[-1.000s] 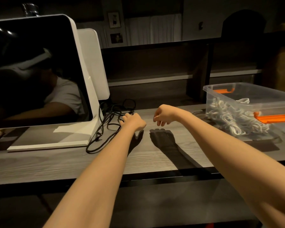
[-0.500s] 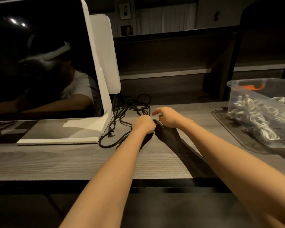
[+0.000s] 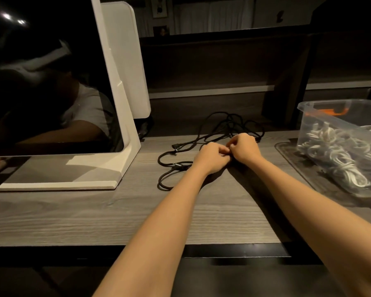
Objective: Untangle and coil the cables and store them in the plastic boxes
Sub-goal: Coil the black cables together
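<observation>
- Black cable (image 3: 204,139): we log one tangled black lead on the desk (image 3: 94,215), lying between the monitor stand (image 3: 124,159) and the box (image 3: 330,125), nearer the stand. Loops trail toward the stand's base; a knotted mass sits behind our hands.
- Left hand (image 3: 212,157): fingers curled, knuckles up, resting on the desk over the cable. We judge it is pinching a strand, though the strand itself is hidden under the fingers.
- Right hand (image 3: 243,146): fingers curled likewise, touching the left hand at the fingertips, apparently pinching the same stretch of cable; the contact is hidden.
- Box: clear plastic, orange latch, well apart from the stand on the far side of our hands. It holds coiled white cables (image 3: 334,155).
- Handling, by our estimate: light, limp, thin; it will sag and drag its loops along if lifted. The jacket looks matte, so slip should be slight.
- Small connectors or joints (image 3: 176,146) show along the run near the stand; we would expect these to snag in loops.
- Where to hold: we would pinch one strand close to the knot with each hand and ease the loops apart, then find a free end to begin the coil.
- Fragility: low, though sharp tugs at the connectors seem unwise.
</observation>
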`<control>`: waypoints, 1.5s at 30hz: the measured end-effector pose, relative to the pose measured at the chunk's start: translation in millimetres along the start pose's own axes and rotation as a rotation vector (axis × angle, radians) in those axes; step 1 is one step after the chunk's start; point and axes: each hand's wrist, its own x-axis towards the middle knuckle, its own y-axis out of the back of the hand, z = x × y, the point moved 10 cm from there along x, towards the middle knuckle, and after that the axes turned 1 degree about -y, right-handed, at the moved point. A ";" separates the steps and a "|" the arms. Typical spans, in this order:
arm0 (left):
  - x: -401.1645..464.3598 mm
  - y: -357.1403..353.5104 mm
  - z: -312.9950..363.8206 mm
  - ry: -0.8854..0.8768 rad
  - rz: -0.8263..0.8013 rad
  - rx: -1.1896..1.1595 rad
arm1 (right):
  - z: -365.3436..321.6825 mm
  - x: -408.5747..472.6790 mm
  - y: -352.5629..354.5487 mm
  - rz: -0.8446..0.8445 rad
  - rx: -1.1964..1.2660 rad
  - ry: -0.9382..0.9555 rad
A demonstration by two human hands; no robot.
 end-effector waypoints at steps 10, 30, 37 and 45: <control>-12.1 66.4 -37.6 0.431 0.385 0.393 | 26.4 7.6 6.8 -0.039 -0.200 0.094; 11.4 22.7 -21.2 0.195 0.126 0.027 | -34.7 -23.8 -13.7 -0.211 -0.204 0.479; 13.2 29.3 -3.0 0.014 0.223 -0.400 | -10.6 -8.2 18.6 0.056 -0.502 0.286; 17.8 25.9 -1.2 -0.023 0.203 -0.360 | -11.1 -14.4 52.6 0.304 -0.526 0.367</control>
